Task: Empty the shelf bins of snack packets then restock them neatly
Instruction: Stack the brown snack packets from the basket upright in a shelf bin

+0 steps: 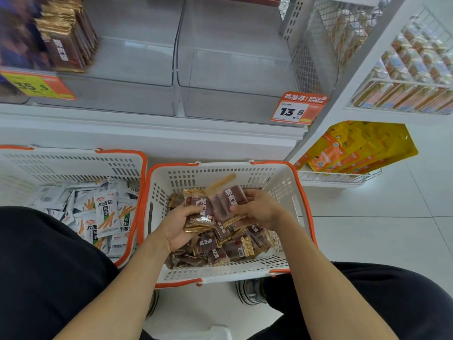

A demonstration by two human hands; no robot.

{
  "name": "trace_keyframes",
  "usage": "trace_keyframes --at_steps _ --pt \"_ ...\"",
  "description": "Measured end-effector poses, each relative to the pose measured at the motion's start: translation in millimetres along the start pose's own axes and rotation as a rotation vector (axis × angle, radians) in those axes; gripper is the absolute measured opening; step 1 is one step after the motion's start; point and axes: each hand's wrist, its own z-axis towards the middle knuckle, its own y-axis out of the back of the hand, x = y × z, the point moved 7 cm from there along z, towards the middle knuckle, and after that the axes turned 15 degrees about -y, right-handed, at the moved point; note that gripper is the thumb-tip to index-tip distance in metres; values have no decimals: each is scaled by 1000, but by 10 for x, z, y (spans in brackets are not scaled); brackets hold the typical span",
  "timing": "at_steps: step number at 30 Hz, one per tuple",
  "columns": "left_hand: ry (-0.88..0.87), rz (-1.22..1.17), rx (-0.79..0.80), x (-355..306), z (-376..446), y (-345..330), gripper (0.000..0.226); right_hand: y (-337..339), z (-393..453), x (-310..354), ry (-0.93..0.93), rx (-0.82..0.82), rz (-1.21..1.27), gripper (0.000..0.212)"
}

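Both hands clamping brown packets [210, 207] over basket [282, 182]: left hand [180, 223], right hand [257, 208]. Probably loose stack; could fan out, spill before clear bin [235, 69].

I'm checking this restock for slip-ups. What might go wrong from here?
The stack of brown packets between the left hand and right hand looks uneven, so some may slide back into the basket. The empty bin sits well above, so a loose grip could spill packets on the lift.
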Motion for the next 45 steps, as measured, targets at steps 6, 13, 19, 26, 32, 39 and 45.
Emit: trace_keyframes --at_steps 6,13,19,26,32,39,45 --pt "58 207 66 -16 -3 32 49 88 -67 41 3 98 31 31" --pt "50 98 85 18 -14 -22 45 -91 -4 -47 -45 73 -4 28" --pt "-148 150 -32 82 30 8 58 -198 106 -153 -83 48 134 11" --pt "-94 142 29 -11 -42 -134 35 -173 146 -165 -76 55 153 22" --pt "24 364 130 -58 -20 -21 49 44 86 -15 9 54 258 16" --pt "9 1002 192 -154 2 134 27 185 -28 77 116 106 286 27" --pt "23 692 92 -142 -45 108 33 -62 9 7 68 244 -3 46"
